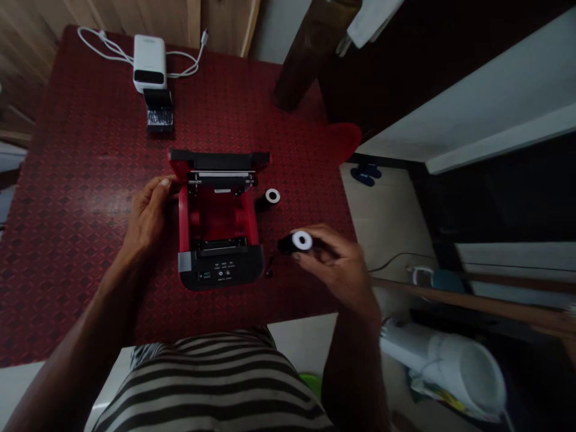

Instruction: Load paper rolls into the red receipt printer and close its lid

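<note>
A small red and black receipt printer (220, 279) sits on the table with its lid (220, 161) raised, its red paper bay showing bare inside. My left hand (150, 210) grips the printer's left side near the lid hinge, thumb on top and fingertips partly hidden. In my right hand (337, 258), to the right of the printer, is a paper roll (302, 240) with a black side and a white, ring-shaped end, pinched between thumb and fingers. A second, similar roll (272, 197) stands close against the printer's right side.
A white power bank (150, 60) with a white cable lies at the back left, beside a black folded piece (159, 114). A brown post (310, 54) rises at the table's back right. The red patterned table (81, 240) ends at my striped shirt.
</note>
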Action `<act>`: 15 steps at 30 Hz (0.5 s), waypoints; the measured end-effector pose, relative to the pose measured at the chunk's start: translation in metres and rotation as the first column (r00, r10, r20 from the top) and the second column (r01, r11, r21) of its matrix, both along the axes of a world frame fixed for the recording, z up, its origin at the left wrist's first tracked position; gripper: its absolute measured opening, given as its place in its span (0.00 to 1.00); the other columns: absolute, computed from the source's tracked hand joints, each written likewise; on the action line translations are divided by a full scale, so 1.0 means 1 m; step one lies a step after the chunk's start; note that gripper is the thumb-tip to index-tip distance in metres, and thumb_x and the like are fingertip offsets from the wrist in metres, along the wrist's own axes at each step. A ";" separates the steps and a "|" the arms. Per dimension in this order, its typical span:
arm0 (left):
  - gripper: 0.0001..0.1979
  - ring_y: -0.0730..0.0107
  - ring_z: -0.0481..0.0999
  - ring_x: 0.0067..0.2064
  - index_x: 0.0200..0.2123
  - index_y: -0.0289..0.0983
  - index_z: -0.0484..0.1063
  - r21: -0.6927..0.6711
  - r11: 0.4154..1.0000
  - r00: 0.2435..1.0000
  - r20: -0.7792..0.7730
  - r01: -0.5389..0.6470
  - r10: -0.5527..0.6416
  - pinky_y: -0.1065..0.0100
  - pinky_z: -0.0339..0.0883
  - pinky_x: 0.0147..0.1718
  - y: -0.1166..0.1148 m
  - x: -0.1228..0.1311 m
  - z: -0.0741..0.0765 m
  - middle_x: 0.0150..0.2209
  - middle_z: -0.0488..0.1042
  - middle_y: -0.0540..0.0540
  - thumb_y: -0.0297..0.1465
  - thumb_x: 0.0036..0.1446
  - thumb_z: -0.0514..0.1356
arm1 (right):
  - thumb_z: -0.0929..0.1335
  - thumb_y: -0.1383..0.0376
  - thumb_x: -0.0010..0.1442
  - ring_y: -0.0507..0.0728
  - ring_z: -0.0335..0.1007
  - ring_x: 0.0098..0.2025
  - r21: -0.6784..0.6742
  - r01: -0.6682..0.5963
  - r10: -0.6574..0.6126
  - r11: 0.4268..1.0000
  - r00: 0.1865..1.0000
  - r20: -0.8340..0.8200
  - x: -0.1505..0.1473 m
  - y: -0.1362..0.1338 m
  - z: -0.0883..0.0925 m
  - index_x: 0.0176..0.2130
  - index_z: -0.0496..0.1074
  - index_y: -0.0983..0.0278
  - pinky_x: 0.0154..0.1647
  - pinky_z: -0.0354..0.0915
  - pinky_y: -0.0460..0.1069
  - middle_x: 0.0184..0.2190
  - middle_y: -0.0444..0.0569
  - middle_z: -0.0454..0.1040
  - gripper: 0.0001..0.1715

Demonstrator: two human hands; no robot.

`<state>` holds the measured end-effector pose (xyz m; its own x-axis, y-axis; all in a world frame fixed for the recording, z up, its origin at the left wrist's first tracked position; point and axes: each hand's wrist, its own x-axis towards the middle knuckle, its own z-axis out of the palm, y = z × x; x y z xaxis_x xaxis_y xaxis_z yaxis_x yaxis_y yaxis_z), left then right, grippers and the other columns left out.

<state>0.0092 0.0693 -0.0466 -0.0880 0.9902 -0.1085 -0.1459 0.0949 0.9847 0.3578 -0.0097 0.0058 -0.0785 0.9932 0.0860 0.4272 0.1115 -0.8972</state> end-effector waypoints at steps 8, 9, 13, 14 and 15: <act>0.24 0.48 0.85 0.58 0.36 0.42 0.72 -0.034 0.998 0.999 -0.012 -0.048 0.047 0.55 0.79 0.44 -0.008 0.013 0.024 0.33 0.80 0.53 0.54 0.71 0.70 | 0.73 0.69 0.66 0.55 0.79 0.38 -0.033 -0.058 0.060 0.998 0.996 0.067 -0.042 0.004 -0.045 0.54 0.86 0.58 0.41 0.76 0.52 0.46 0.48 0.88 0.19; 0.24 0.50 0.86 0.56 0.34 0.42 0.71 -0.032 0.998 0.999 -0.015 -0.048 0.047 0.56 0.78 0.41 -0.008 0.013 0.025 0.31 0.78 0.53 0.53 0.71 0.70 | 0.73 0.70 0.66 0.55 0.80 0.38 -0.036 -0.076 0.078 0.996 0.995 0.058 -0.040 0.004 -0.044 0.56 0.86 0.58 0.42 0.77 0.52 0.47 0.48 0.88 0.21; 0.22 0.61 0.84 0.40 0.31 0.41 0.70 0.007 0.998 0.998 0.011 -0.064 0.064 0.64 0.70 0.33 -0.006 0.012 0.024 0.24 0.69 0.53 0.47 0.73 0.70 | 0.73 0.72 0.63 0.55 0.82 0.39 -0.145 -0.151 0.157 0.978 0.987 0.033 -0.016 0.000 -0.031 0.66 0.82 0.56 0.44 0.81 0.54 0.54 0.50 0.87 0.34; 0.22 0.65 0.81 0.35 0.31 0.41 0.71 0.011 0.997 0.996 0.050 -0.076 0.075 0.66 0.68 0.30 -0.005 0.012 0.023 0.23 0.68 0.54 0.46 0.72 0.71 | 0.73 0.72 0.63 0.56 0.83 0.41 -0.173 -0.158 0.168 0.972 0.985 0.042 -0.008 0.000 -0.027 0.66 0.82 0.55 0.45 0.81 0.54 0.53 0.49 0.87 0.34; 0.22 0.68 0.76 0.30 0.30 0.40 0.71 0.002 0.996 0.990 0.106 -0.090 0.089 0.68 0.65 0.28 -0.004 0.012 0.022 0.22 0.66 0.54 0.44 0.70 0.73 | 0.73 0.71 0.65 0.57 0.85 0.43 -0.187 -0.145 0.159 0.972 0.985 0.062 -0.001 0.003 -0.023 0.64 0.84 0.55 0.47 0.82 0.55 0.52 0.49 0.88 0.30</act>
<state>0.0216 0.0654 -0.0243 -0.1647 0.9796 -0.1154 -0.2569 0.0703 0.9639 0.3570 -0.0070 -0.0170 -0.2287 0.9676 -0.1067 0.4857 0.0185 -0.8739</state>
